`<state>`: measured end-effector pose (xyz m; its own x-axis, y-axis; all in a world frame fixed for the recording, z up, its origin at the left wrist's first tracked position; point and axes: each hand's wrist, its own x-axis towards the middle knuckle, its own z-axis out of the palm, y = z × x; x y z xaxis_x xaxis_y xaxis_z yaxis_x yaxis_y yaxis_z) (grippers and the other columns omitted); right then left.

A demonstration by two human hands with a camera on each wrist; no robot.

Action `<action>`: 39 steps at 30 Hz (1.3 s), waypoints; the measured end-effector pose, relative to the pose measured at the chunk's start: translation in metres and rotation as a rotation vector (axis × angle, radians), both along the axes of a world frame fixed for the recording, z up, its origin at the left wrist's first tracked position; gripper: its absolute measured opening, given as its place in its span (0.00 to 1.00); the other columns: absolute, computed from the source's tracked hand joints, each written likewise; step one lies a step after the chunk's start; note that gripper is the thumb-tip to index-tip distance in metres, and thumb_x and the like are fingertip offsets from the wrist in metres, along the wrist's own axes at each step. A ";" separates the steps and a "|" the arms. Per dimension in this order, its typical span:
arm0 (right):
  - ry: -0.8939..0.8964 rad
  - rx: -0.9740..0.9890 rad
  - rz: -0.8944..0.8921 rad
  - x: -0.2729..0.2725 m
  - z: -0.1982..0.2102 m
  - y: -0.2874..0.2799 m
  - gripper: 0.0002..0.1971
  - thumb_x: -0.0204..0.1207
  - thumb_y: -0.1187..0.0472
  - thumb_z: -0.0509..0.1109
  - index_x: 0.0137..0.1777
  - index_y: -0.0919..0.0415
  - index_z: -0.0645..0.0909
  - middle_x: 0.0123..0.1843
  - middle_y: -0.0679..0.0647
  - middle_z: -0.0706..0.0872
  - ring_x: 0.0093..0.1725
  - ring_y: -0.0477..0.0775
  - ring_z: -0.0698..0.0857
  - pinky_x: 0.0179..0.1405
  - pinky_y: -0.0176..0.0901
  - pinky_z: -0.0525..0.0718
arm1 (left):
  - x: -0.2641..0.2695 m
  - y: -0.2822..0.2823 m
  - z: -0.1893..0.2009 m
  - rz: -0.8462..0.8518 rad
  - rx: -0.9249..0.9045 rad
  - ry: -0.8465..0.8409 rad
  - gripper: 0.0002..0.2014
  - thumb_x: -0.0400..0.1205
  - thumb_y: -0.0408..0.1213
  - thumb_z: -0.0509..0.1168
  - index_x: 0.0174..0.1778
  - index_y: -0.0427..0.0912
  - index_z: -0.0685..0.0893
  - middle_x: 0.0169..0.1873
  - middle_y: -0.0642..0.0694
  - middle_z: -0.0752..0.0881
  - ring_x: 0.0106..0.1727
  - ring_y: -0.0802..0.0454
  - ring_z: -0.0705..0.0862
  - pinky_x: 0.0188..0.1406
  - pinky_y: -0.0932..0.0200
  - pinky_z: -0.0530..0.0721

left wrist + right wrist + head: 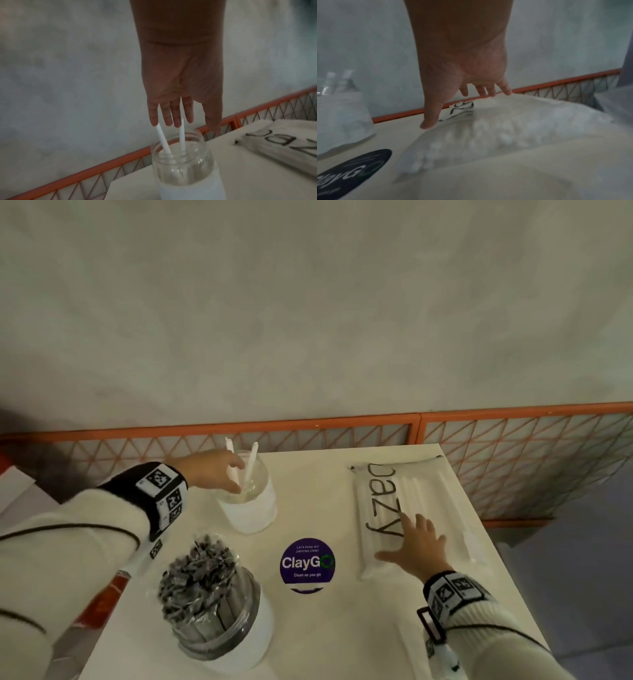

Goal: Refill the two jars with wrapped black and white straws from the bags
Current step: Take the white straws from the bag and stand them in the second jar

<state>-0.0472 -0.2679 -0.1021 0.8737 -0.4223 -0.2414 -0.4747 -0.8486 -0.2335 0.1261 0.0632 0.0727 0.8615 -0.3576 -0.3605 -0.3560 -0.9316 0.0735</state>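
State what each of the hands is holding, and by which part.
Nothing is gripped. The left hand hangs open above the jar; the right hand lies flat on the bag.

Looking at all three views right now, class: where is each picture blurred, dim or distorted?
Head view: wide-angle bend curves the orange mesh railing; the white table is evenly lit. Left wrist view: the left hand is dim against the wall; the clear glass jar is fairly sharp. Right wrist view: the clear bag of white straws is smeared with blur.
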 end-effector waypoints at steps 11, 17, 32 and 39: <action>0.074 0.115 -0.489 0.018 -0.022 -0.032 0.69 0.53 0.30 0.78 0.82 0.62 0.39 0.83 0.67 0.47 0.81 0.69 0.55 0.76 0.68 0.60 | 0.013 0.014 -0.056 -0.039 0.032 0.112 0.12 0.79 0.36 0.68 0.58 0.45 0.83 0.60 0.46 0.83 0.57 0.50 0.80 0.58 0.58 0.77; 0.147 -0.082 -0.328 0.010 -0.028 -0.024 0.50 0.57 0.18 0.58 0.67 0.60 0.72 0.70 0.63 0.73 0.69 0.67 0.71 0.69 0.64 0.69 | 0.007 0.017 -0.058 -0.080 -0.034 0.004 0.06 0.79 0.32 0.65 0.39 0.48 0.83 0.42 0.53 0.84 0.45 0.53 0.80 0.44 0.61 0.73; 0.070 0.170 -0.707 0.005 -0.031 -0.062 0.63 0.51 0.39 0.84 0.80 0.63 0.52 0.75 0.67 0.69 0.74 0.69 0.69 0.73 0.64 0.67 | -0.003 0.003 -0.006 -0.064 -0.266 -0.152 0.12 0.78 0.34 0.68 0.33 0.57 0.82 0.45 0.59 0.84 0.58 0.49 0.83 0.55 0.52 0.79; -0.123 0.338 -0.634 -0.002 -0.029 -0.051 0.32 0.63 0.47 0.76 0.63 0.67 0.77 0.58 0.67 0.82 0.56 0.70 0.82 0.58 0.59 0.83 | -0.055 -0.021 0.043 -0.133 -0.446 -0.288 0.04 0.79 0.34 0.68 0.43 0.48 0.86 0.43 0.52 0.88 0.51 0.48 0.84 0.53 0.49 0.81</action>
<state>-0.0495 -0.3194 -0.1308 0.5147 -0.7762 -0.3641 -0.8046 -0.2907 -0.5177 0.0713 0.0418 0.1159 0.8401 -0.5340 0.0954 -0.5324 -0.7780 0.3335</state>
